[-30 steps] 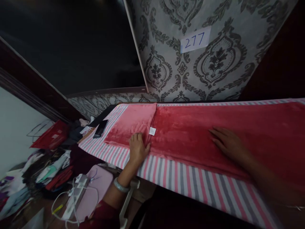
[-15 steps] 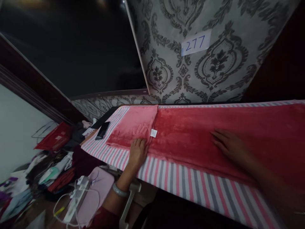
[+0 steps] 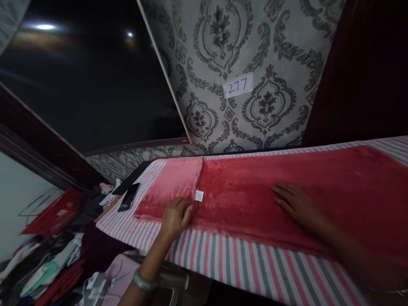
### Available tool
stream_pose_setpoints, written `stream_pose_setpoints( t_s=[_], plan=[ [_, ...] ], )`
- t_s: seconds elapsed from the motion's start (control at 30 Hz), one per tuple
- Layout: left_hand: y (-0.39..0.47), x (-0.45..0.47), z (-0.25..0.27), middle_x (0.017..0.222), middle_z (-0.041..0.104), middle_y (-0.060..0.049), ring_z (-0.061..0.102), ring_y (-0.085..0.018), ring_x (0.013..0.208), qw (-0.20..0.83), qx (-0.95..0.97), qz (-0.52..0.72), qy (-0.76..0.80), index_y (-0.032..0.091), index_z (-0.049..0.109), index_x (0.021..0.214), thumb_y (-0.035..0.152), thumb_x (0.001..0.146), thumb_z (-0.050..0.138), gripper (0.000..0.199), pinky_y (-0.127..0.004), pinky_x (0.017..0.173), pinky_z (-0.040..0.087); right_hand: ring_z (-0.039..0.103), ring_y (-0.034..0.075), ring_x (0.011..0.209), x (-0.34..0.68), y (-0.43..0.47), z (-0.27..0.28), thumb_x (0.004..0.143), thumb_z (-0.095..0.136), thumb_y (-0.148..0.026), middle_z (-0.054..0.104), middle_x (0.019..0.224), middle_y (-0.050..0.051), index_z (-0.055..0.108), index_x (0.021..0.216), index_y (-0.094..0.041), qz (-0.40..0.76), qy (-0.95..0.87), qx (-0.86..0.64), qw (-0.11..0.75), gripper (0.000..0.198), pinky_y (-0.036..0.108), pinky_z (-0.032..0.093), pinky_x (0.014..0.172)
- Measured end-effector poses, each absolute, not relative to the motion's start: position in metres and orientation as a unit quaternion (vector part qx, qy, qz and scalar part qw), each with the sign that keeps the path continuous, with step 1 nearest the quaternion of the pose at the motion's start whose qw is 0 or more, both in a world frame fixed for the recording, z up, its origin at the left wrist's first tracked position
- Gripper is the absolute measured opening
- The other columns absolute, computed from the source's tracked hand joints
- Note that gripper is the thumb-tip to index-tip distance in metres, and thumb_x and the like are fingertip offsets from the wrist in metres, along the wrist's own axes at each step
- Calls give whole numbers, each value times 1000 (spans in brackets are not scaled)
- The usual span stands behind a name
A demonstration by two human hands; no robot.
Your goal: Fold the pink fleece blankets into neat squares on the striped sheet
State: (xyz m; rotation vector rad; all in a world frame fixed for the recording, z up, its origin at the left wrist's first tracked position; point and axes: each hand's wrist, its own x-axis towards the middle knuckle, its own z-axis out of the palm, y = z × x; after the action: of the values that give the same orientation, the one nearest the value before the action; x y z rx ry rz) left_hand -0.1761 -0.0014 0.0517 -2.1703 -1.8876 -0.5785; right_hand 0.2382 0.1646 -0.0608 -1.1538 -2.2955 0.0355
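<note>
A red plush blanket lies spread lengthwise over a pink, grey and white striped cloth. Its left end is folded over, forming a lighter pink flap with a small white tag at the flap's edge. My left hand, with a bracelet at the wrist, rests on the flap near its front corner, fingers bent and thumb apart. Further right, my right hand lies flat on the blanket with its fingers stretched out. Neither hand visibly grips the fabric.
A phone lies on the striped cloth at the left. Behind hangs a large dark screen, beside patterned wallpaper with a paper reading 277. Low on the left are a red basket, piled clothes and a power strip.
The view has tilted, so the table sits lower in the picture. My left hand has shifted slightly left of the tag, its thumb now apart. My right hand stays in place on the blanket.
</note>
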Motion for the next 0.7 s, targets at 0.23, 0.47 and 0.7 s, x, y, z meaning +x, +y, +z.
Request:
stream_pose_setpoints(
  t_s=[0.23, 0.47, 0.7],
  plan=[
    [114, -186, 77, 159, 41, -19, 37, -30, 148, 75, -657, -109, -742, 14, 43, 151, 36, 98, 45, 58, -53, 118, 33, 60, 31, 127, 235, 164, -61, 97, 36, -43, 63, 138, 13, 67, 131, -19, 9, -850, -439, 291, 52, 55, 47, 109],
    [135, -175, 35, 167, 26, -13, 20, -33, 155, 29, -639, -12, -769, 23, 32, 159, 43, 101, 37, 62, -62, 120, 20, 58, 30, 129, 235, 164, -61, 97, 39, -43, 62, 140, 11, 66, 133, -23, 21, -851, -441, 285, 49, 53, 48, 109],
    [144, -184, 35, 165, 30, -14, 25, -32, 153, 50, -646, -3, -762, 25, 33, 158, 40, 99, 36, 61, -62, 117, 25, 56, 30, 131, 225, 158, -43, 95, 51, -32, 61, 141, 14, 68, 131, -20, 67, -840, -454, 289, 42, 53, 43, 113]
  ],
)
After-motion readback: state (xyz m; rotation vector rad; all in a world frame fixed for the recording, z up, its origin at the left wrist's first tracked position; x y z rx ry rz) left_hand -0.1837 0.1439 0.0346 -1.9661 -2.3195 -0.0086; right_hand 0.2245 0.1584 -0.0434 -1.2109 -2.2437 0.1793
